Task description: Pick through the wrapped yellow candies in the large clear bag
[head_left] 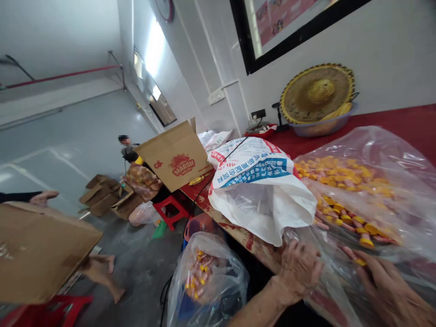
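Your left grip [299, 272] is closed on the clear plastic bag [405, 159]; right grip [388, 290] is open by yellow-capped tubes [344, 218], lower right. A slack bag mouth could spill them off the red bench [408, 122].

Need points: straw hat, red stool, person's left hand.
Woven straw hat [319, 91]: head view, on its crown.
Red plastic stool [169, 204]: head view, on its seat.
Left hand [299, 272]: head view, on the back of the hand, closed on the clear plastic bag [335, 290].

Glossy, thin clear plastic bag [361, 145]; matt corrugated cardboard carton [175, 156]; rough woven straw hat [316, 93]; dull metal basin [322, 128].
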`<state>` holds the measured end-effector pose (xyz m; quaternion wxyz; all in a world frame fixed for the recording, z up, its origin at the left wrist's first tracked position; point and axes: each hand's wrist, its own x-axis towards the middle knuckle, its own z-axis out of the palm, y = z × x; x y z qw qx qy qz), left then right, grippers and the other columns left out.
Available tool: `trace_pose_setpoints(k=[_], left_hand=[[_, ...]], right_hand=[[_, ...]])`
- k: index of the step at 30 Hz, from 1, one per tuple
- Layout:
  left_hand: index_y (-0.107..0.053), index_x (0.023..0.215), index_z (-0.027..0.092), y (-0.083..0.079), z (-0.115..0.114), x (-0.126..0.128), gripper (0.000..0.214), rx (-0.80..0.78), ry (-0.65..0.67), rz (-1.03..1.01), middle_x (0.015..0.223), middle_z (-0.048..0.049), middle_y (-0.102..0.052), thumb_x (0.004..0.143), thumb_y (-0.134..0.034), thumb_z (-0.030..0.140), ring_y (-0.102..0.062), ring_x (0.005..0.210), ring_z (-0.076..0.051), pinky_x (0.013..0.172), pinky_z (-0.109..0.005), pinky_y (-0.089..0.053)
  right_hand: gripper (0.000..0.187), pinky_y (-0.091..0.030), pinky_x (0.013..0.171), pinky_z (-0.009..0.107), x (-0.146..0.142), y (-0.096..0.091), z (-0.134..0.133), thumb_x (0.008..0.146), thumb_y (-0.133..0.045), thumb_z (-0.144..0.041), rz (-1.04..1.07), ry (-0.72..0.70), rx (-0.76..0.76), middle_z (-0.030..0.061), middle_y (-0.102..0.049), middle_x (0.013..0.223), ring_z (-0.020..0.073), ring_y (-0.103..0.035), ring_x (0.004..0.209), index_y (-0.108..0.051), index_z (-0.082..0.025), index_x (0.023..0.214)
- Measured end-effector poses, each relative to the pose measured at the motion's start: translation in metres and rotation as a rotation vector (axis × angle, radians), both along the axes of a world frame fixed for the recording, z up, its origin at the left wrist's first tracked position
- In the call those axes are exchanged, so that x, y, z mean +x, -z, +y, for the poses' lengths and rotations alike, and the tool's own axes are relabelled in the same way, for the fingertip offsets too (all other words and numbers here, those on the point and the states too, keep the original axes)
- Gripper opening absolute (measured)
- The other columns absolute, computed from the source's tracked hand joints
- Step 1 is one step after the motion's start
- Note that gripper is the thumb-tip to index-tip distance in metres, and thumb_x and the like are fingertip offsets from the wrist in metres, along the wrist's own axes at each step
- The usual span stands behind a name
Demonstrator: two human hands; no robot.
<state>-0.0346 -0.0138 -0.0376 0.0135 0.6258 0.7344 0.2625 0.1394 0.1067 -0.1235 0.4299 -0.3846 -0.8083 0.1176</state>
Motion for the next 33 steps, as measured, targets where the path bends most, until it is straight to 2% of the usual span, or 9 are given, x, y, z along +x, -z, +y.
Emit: trace_pose_setpoints(k=[3, 7, 13, 16, 19, 22, 26, 30, 33], left_hand=[[-0.07, 0.107, 0.023, 0.009, 0.0, 0.0, 0.024, -0.015, -0.03, -0.067, 0.098, -0.005, -0.075, 0.086, -0.08, 0.02, -0.07, 0.095, -0.025, 0.091, -0.039, -0.061], [-0.069, 0.102, 0.024, 0.002, -0.007, -0.004, 0.018, 0.07, -0.051, -0.195, 0.089, -0.0019, -0.072, 0.091, -0.082, 0.022, -0.07, 0.09, -0.023, 0.088, -0.036, -0.059], [-0.067, 0.098, 0.022, -0.01, -0.011, -0.003, 0.014, 0.126, -0.026, -0.291, 0.097, -0.0049, -0.071, 0.092, -0.064, 0.01, -0.067, 0.094, -0.021, 0.088, -0.034, -0.057], [-0.067, 0.095, 0.022, -0.012, -0.008, -0.008, 0.009, 0.15, -0.04, -0.419, 0.095, -0.0044, -0.068, 0.092, -0.062, 0.015, -0.066, 0.089, -0.02, 0.083, -0.031, -0.057], [-0.07, 0.113, 0.021, -0.014, -0.007, -0.013, 0.02, 0.218, -0.07, -0.476, 0.104, -0.0059, -0.069, 0.098, -0.058, 0.026, -0.066, 0.088, -0.018, 0.078, -0.029, -0.056], [-0.068, 0.125, 0.021, -0.015, -0.006, -0.015, 0.032, 0.168, -0.046, -0.446, 0.107, -0.0061, -0.068, 0.096, -0.057, 0.028, -0.064, 0.086, -0.017, 0.076, -0.029, -0.056], [-0.067, 0.126, 0.02, -0.019, -0.008, -0.01, 0.036, 0.05, 0.007, -0.432, 0.103, -0.0049, -0.068, 0.094, -0.06, 0.032, -0.065, 0.084, -0.017, 0.077, -0.028, -0.057], [-0.066, 0.131, 0.021, -0.021, -0.012, -0.001, 0.036, 0.142, -0.05, -0.433, 0.11, -0.0072, -0.072, 0.1, -0.059, 0.037, -0.07, 0.095, -0.018, 0.084, -0.028, -0.06], [-0.067, 0.123, 0.019, -0.016, -0.01, 0.001, 0.029, 0.169, -0.039, -0.384, 0.108, -0.0091, -0.074, 0.102, -0.057, 0.036, -0.071, 0.09, -0.018, 0.082, -0.029, -0.061]], right_hand=[[0.043, -0.066, 0.065, 0.046, -0.003, -0.008, -0.008, 0.105, -0.035, -0.051, 0.039, -0.042, -0.012, 0.0092, -0.079, 0.11, 0.0316, -0.081, 0.088, -0.07, -0.037, 0.125], [0.042, -0.059, 0.06, 0.038, -0.006, -0.029, -0.019, 0.106, -0.042, -0.05, 0.092, 0.075, -0.025, 0.0099, -0.079, 0.114, 0.0289, -0.079, 0.087, -0.074, -0.033, 0.126], [0.04, -0.057, 0.069, 0.032, -0.007, -0.062, -0.03, 0.109, -0.041, -0.037, -0.054, -0.017, -0.135, 0.015, -0.078, 0.118, 0.0264, -0.075, 0.093, -0.076, -0.021, 0.121], [0.036, -0.058, 0.077, 0.033, -0.01, -0.066, -0.031, 0.109, -0.044, -0.029, -0.101, -0.012, -0.219, 0.015, -0.077, 0.124, 0.0274, -0.075, 0.101, -0.074, -0.02, 0.129], [0.037, -0.058, 0.079, 0.032, -0.014, -0.069, -0.031, 0.108, -0.047, -0.019, -0.123, 0.05, -0.257, 0.0163, -0.073, 0.132, 0.0268, -0.074, 0.102, -0.07, -0.018, 0.136], [0.032, -0.055, 0.08, 0.03, -0.017, -0.074, -0.033, 0.111, -0.045, -0.016, -0.159, 0.041, -0.294, 0.014, -0.073, 0.126, 0.0239, -0.073, 0.099, -0.072, -0.019, 0.129], [0.027, -0.051, 0.079, 0.027, -0.017, -0.079, -0.035, 0.115, -0.046, -0.017, -0.178, 0.029, -0.329, 0.0107, -0.073, 0.119, 0.0213, -0.072, 0.098, -0.071, -0.02, 0.126], [0.026, -0.049, 0.08, 0.027, -0.016, -0.081, -0.035, 0.115, -0.049, -0.018, -0.183, 0.033, -0.34, 0.0103, -0.073, 0.12, 0.0218, -0.072, 0.101, -0.07, -0.02, 0.13], [0.025, -0.05, 0.079, 0.028, -0.014, -0.081, -0.035, 0.115, -0.048, -0.019, -0.19, 0.022, -0.336, 0.0107, -0.073, 0.12, 0.0221, -0.072, 0.099, -0.071, -0.02, 0.127]])
